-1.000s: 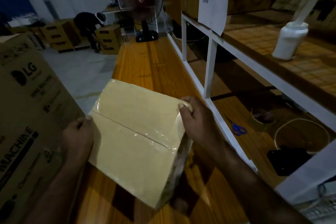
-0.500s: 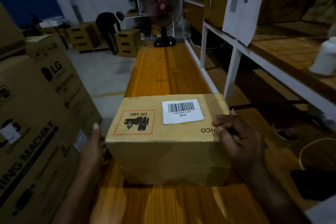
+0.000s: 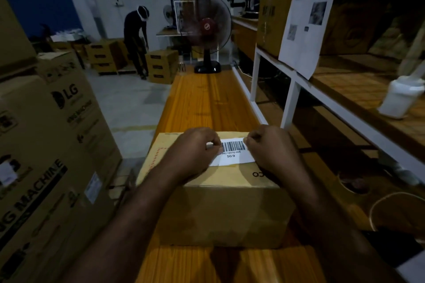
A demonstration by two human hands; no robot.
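On the near end of the long orange wooden surface (image 3: 207, 103) sits a brown cardboard box (image 3: 220, 209), its top facing up and its near side towards the camera. A white rectangular barcode label (image 3: 232, 156) lies across the middle of the box top, printed with black bars and the figures 50/9. To the label's left, a red dashed square printed on the cardboard shows partly from under the left wrist.

Both forearms reach over the near edge of the box. The left hand (image 3: 197, 151) rests on the box top with its fingers curled, thumb and forefinger pinching the far left corner of the label. The right hand (image 3: 269, 151) is curled the same way and pinches the label's far right corner. Whether the label is stuck flat under the hands cannot be told.

Left of the surface stand large brown cardboard cartons (image 3: 57, 145) printed with LG and MACHINE. At the far end of the surface stands a dark pedestal fan with a red hub (image 3: 207, 27). On the right runs a white-framed wooden shelf (image 3: 345, 85), carrying a white plastic bottle (image 3: 400, 99) and a hanging white printed paper sheet (image 3: 308, 18). Far left, a person in dark clothes (image 3: 136, 37) bends over stacked small brown boxes (image 3: 161, 66) on the floor.
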